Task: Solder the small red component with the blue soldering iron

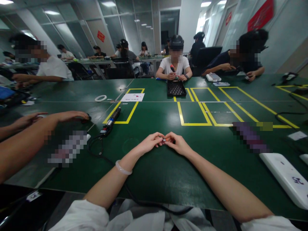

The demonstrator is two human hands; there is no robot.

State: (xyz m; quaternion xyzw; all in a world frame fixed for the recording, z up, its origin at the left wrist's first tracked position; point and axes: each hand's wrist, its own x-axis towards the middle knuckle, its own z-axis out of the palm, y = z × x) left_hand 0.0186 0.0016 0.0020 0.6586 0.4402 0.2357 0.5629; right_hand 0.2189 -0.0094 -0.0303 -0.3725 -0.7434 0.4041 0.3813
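My left hand (152,141) and my right hand (177,143) meet over the green table (168,179), straight ahead of me. Their fingertips pinch a small silver-and-orange piece (164,140) between them, too small and too covered to name. A pale bangle (123,167) circles my left wrist. To the left of my hands lies a slim black-and-silver tool (111,120) that looks like an electric screwdriver, with a black cord (106,156) running back toward me.
At left, a co-worker's arm (45,133) reaches over the table by a pixelated phone. A white device (284,179) and another pixelated phone lie right. Yellow tape outlines (194,124), a paper sheet (133,97), a white ring (100,98) and a black tray (176,89) before a seated person lie farther off.
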